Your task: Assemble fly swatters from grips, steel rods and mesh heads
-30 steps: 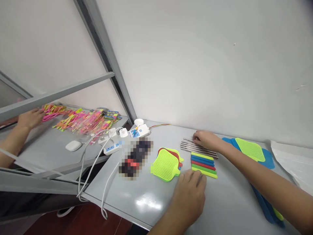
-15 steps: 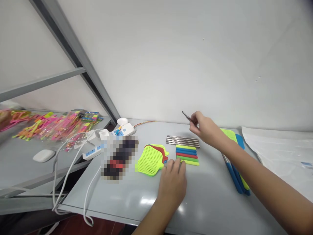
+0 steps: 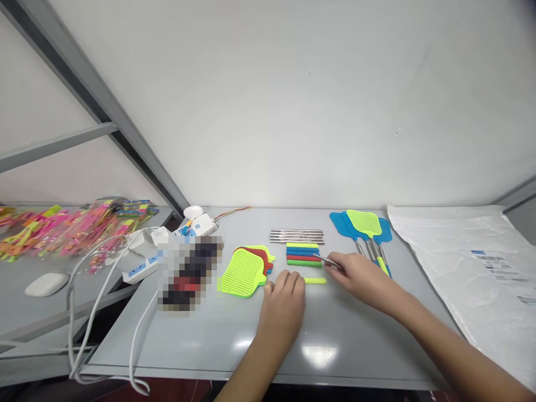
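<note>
Has rods point(image 3: 296, 237) near the middle of the desk point(image 3: 201, 340), behind the row of handle sleeves point(image 3: 302, 254), with a separate sleeve point(image 3: 316, 281) before that row. Shows overlapping swatter heads point(image 3: 243, 273) left of the sleeves, a blurred item point(image 3: 188, 276) further left, a power strip point(image 3: 204, 225) behind that. Has assembled swatters point(image 3: 364, 223) right of the rods, then a package point(image 3: 473, 268). Carries bagged pieces point(image 3: 84, 223) on the left-hand table point(image 3: 25, 310), behind a case point(image 3: 47, 284).

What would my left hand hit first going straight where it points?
Beyond the loose yellow handle at its fingers, your left hand would probably meet the green handle first, though its height above the table is unclear.
</note>
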Available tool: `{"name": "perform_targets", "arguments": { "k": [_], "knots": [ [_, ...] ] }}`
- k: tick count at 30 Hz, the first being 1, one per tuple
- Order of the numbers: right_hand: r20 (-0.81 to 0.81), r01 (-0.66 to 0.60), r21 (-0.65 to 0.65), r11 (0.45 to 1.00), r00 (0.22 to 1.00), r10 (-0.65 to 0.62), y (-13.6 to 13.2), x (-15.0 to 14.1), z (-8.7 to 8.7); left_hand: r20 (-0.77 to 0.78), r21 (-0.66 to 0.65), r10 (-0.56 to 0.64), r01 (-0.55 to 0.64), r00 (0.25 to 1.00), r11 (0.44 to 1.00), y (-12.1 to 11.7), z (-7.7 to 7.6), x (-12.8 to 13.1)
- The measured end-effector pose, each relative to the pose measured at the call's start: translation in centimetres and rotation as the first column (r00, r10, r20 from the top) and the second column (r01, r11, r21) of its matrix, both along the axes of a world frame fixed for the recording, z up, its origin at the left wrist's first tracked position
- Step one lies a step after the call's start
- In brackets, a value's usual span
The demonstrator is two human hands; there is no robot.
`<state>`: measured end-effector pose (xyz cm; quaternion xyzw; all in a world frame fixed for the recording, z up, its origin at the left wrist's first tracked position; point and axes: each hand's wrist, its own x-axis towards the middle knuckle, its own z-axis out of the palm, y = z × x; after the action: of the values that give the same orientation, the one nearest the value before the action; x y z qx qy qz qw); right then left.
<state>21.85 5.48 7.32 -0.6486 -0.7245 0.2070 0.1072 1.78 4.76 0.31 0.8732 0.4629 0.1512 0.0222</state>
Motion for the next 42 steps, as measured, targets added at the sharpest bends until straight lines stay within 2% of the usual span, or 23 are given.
{"name": "perform_targets", "arguments": {
  "k": [4, 7, 9, 11, 13, 15, 17, 19, 21, 24, 25, 27, 30, 33, 38, 42],
  "knots": [
    [-0.025, -0.084, -0.068, 0.994, 0.996, 0.082, -0.9, -0.4, -1.6, 0.046, -0.078, -0.022, 0.025, 0.999, 0.997, -0.3, 0.1, -0.3],
    [-0.153, -0.134, -0.084, 0.987, 0.981, 0.12, -1.3, -0.9, -1.6, 0.3, -0.137, -0.06, 0.106, 0.952, 0.985, -1.0, 0.6, -0.7],
    [-0.304, -0.154, -0.115, 0.981, 0.946, 0.113, -1.6, -1.3, -1.1, 0.565, -0.204, 0.011, 0.127, 0.825, 0.971, -1.5, 1.0, -0.7],
    [-0.463, -0.181, -0.152, 0.972, 0.882, 0.091, -1.8, -1.8, -0.4, 0.753, -0.323, 0.187, 0.107, 0.631, 0.94, -1.9, 1.5, -0.4],
    [-0.598, -0.203, -0.177, 0.963, 0.799, 0.059, -1.9, -2.4, 0.1, 0.82, -0.426, 0.337, 0.101, 0.463, 0.899, -2.1, 1.9, 0.0],
    [-0.689, -0.189, -0.181, 0.965, 0.725, 0.013, -2.0, -2.9, 0.3, 0.85, -0.429, 0.357, 0.115, 0.386, 0.896, -2.1, 2.1, 0.5],
    [-0.742, -0.141, -0.174, 0.975, 0.669, -0.036, -2.0, -3.1, 0.2, 0.868, -0.384, 0.315, 0.115, 0.384, 0.916, -2.0, 2.2, 0.7],
    [-0.794, -0.085, -0.182, 0.98, 0.6, -0.096, -1.9, -2.9, 0.2, 0.861, -0.364, 0.288, 0.113, 0.42, 0.925, -2.0, 2.0, 0.8],
    [-0.887, -0.043, -0.19, 0.981, 0.436, -0.152, -1.8, -2.8, 0.3, 0.842, -0.382, 0.285, 0.134, 0.458, 0.914, -2.1, 1.8, 0.9],
    [-0.987, 0.022, -0.129, 0.991, 0.09, -0.131, -1.4, -3.0, 1.6, 0.801, -0.443, 0.293, 0.188, 0.521, 0.876, -2.3, 1.3, 1.3],
    [-0.996, 0.057, -0.09, 0.994, 0.007, -0.091, -1.2, -3.3, 2.2, 0.788, -0.464, 0.297, 0.203, 0.54, 0.862, -2.3, 1.2, 1.4],
    [-0.997, 0.125, -0.009, 0.992, -0.082, 0.001, -0.7, -4.2, 3.6, 0.769, -0.487, 0.296, 0.219, 0.567, 0.846, -2.3, 1.0, 1.6],
    [-0.986, 0.17, 0.076, 0.983, -0.135, 0.1, 0.1, -6.0, 4.9, 0.762, -0.498, 0.291, 0.237, 0.579, 0.834, -2.3, 0.7, 1.7],
    [-0.98, 0.15, 0.099, 0.984, -0.158, 0.122, 0.6, -7.5, 4.8, 0.774, -0.501, 0.282, 0.276, 0.568, 0.82, -2.3, 0.5, 1.6],
    [-0.988, 0.052, 0.141, 0.989, -0.058, 0.144, 0.5, -8.3, 3.6, 0.783, -0.515, 0.304, 0.29, 0.543, 0.807, -2.4, 0.7, 1.6],
    [-0.99, 0.033, 0.13, 0.991, -0.049, 0.132, 0.2, -8.0, 3.5, 0.782, -0.524, 0.309, 0.303, 0.541, 0.796, -2.3, 0.8, 1.6]
  ]
}}
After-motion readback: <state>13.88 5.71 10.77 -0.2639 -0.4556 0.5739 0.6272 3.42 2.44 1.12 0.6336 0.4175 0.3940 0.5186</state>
